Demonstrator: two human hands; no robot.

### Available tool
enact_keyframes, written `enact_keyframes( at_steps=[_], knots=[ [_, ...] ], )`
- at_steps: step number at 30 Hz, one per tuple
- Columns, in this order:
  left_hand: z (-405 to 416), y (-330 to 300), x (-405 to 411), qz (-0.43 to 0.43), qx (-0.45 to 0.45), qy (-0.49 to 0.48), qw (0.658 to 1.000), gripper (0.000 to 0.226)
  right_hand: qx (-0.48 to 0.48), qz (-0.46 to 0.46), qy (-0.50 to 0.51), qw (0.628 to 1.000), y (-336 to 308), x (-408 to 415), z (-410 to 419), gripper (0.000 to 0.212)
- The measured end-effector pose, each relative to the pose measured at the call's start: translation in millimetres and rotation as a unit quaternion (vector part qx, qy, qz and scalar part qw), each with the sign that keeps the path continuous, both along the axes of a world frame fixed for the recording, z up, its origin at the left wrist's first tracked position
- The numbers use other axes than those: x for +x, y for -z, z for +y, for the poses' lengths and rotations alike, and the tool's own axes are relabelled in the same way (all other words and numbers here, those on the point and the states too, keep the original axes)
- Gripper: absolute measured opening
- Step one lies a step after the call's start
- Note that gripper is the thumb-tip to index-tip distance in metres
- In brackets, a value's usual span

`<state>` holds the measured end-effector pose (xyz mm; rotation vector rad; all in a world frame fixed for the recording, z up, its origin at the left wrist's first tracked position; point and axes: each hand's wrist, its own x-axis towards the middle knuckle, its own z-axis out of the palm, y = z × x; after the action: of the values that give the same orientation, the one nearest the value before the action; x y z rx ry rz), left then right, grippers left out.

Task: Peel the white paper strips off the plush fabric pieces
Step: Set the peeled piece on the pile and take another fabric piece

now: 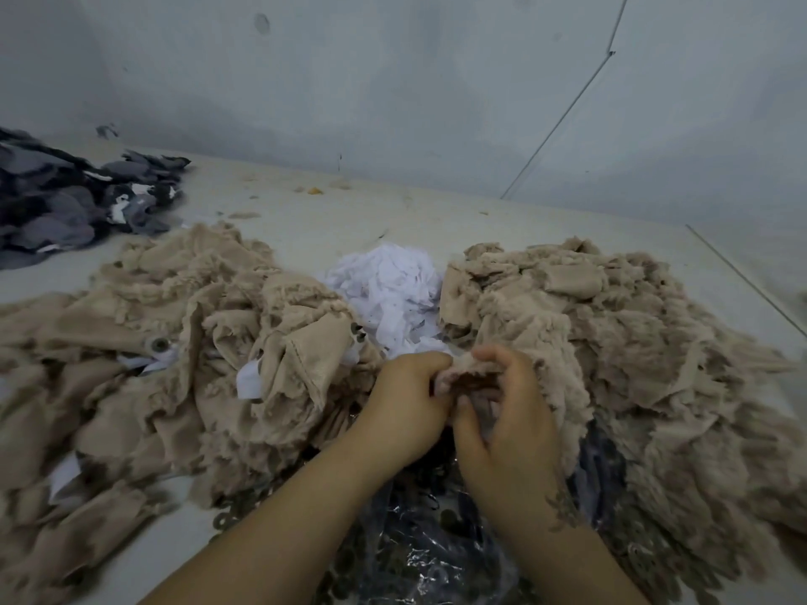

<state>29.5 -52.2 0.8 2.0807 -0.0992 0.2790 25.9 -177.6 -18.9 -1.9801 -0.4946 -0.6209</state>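
Hands meet in the middle: your left hand (408, 397) and right hand (508, 401) both pinch one small plush piece (465, 371), just in front of the white paper pile (388, 294), between two tan heaps on the counter (332, 211)

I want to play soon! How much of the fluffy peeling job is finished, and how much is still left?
Some looks done: a heap of peeled white paper sits in the middle, beside the right plush pile, which shows no strips. In hand: the left hand and right hand both grip one plush piece. Left: the left plush pile still shows white strips, so quite a bit remains.
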Motion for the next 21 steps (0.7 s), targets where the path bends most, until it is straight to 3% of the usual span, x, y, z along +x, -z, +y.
enact_keyframes(
  at_steps=[2,5,8,10,13,16,19,21],
  knots=[
    [-1.9,2.2,2.5,-0.023,-0.036,-0.018,0.999,0.031,0.009,0.01,0.02,1.0,1.0,6.9,-5.1,0.065],
    [-5.4,2.4,3.4,-0.061,-0.121,-0.04,0.99,0.022,-0.091,0.042,0.057,0.993,1.6,25.9,-18.2,0.071],
    [-12.2,-2.2,3.5,-0.064,-0.206,-0.011,0.976,0.022,-0.229,0.159,0.026,0.96,2.3,49.8,-22.1,0.031],
    [-15.6,-6.9,4.2,-0.061,-0.247,0.018,0.967,0.022,-0.25,0.183,0.021,0.951,8.1,60.1,-28.3,0.013],
    [-16.7,-10.9,5.9,-0.06,-0.26,0.019,0.964,0.026,-0.159,0.18,0.067,0.968,10.4,66.4,-46.2,0.023],
    [-15.1,-8.3,4.5,-0.053,-0.228,-0.012,0.972,0.028,-0.231,0.173,0.119,0.95,7.3,75.2,-58.0,0.026],
    [-8.9,-2.6,-1.0,-0.059,-0.203,-0.031,0.977,0.021,-0.268,0.207,0.141,0.93,2.1,71.5,-60.5,0.054],
    [-3.8,-1.4,-7.2,-0.073,-0.187,-0.035,0.979,0.016,-0.26,0.202,0.143,0.933,-1.6,59.3,-57.6,0.061]
  ],
)
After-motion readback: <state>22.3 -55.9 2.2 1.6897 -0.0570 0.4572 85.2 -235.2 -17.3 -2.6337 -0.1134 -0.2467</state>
